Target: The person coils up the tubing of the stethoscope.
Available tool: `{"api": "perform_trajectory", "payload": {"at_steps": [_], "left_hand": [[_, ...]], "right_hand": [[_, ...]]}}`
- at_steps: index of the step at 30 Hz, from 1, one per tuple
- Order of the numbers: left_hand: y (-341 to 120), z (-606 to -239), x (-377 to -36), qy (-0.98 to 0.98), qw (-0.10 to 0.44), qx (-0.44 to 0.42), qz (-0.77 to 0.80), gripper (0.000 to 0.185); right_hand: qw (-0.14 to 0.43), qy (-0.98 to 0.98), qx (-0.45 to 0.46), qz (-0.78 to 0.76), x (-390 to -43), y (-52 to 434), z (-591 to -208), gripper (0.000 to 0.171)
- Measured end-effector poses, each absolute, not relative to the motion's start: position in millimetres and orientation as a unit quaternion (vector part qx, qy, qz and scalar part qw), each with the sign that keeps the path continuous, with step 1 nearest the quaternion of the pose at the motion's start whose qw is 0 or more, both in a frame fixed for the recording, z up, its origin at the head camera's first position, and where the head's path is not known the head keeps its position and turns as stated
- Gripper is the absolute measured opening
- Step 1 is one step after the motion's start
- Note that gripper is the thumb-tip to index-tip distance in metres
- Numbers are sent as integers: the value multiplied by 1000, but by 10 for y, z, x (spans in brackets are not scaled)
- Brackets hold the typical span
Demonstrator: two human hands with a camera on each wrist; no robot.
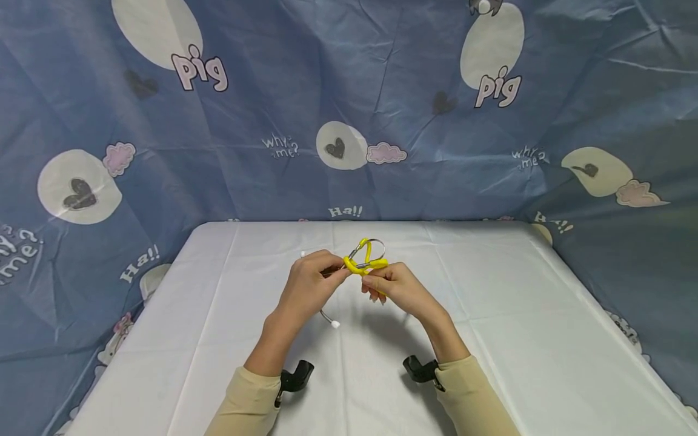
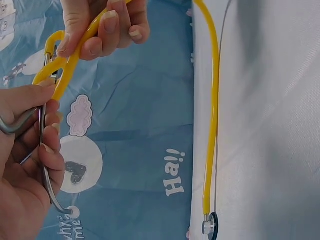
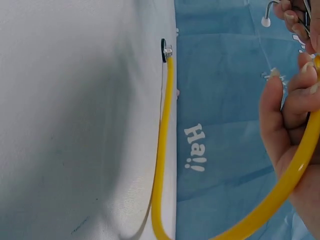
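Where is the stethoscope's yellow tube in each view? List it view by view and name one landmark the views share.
Head: yellow tube loops at picture centre, between both hands above the white table.
Left wrist: yellow tube runs down right of centre to the chest piece at the bottom.
Right wrist: yellow tube runs down the middle, curving right to the right hand.
Shared landmark: the "Ha!!" print.

The head view looks forward and down across the white table (image 1: 491,339) toward its far edge. Both wrist views sit close, turned sideways, sharing the yellow tube (image 2: 214,125) along that edge.
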State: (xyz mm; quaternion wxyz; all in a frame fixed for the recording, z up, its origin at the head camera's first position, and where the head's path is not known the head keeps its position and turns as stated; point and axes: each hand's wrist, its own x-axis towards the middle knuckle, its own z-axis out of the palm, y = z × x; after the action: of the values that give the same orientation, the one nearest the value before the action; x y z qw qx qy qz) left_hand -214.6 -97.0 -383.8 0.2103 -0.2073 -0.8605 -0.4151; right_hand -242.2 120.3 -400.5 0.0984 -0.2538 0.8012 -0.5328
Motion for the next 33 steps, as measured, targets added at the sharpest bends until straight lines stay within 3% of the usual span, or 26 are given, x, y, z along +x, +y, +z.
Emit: {"api": "perform_trajectory", "payload": {"at_steps": [16,33], "left_hand": [[-1035,-3868,-2210,-869,205,-182,-413,6],[-1077,-3858,-2218,-878,195,-169,-404,6]], "right_hand": [[141,799,-289,-508,-2366,1188,-3930,17],[114,827,-283,-471,-2305,1185,-3845,18]]}}
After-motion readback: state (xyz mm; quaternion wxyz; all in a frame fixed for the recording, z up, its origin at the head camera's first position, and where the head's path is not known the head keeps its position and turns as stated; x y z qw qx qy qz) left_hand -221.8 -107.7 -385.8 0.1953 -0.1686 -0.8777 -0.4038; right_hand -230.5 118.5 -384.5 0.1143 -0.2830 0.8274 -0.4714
